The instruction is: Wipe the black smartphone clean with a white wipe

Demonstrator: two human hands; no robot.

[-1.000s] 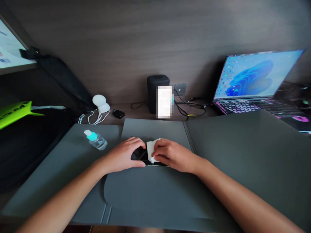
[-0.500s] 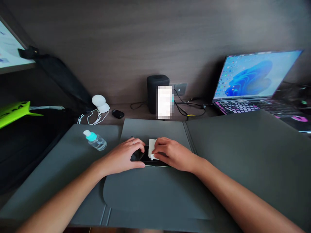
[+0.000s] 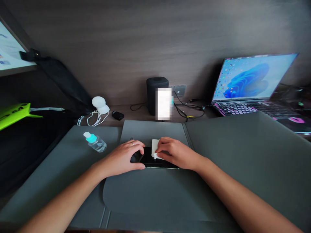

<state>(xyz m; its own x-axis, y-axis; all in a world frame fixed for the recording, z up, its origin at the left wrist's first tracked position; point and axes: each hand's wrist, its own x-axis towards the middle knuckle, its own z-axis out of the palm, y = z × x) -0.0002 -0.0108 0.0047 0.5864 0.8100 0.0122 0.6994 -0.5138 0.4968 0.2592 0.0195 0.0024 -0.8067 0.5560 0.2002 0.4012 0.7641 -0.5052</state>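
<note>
A black smartphone [image 3: 148, 160] lies flat, screen up, on the dark grey mat [image 3: 155, 197]. My left hand [image 3: 128, 156] grips its left end, thumb along the near edge and fingers along the far edge. Over the phone's right part, my right hand [image 3: 173, 152] pinches a folded white tissue [image 3: 155, 148] against the screen. That hand covers much of the phone's right end. To the left of my left hand, a clear spray bottle [image 3: 97, 143] with a turquoise collar lies on its side.
Behind the mat stand a black speaker [image 3: 151, 97], a white round-headed device [image 3: 100, 104] with a cord, and a small black object [image 3: 118, 115]. Cables [image 3: 187, 111] run toward an open laptop [image 3: 250, 81] at the right. A black bag [image 3: 36, 145] is at the left.
My right hand and the tissue have shifted slightly to the right along the phone, uncovering more of its near edge. My left hand keeps its hold on the phone.
</note>
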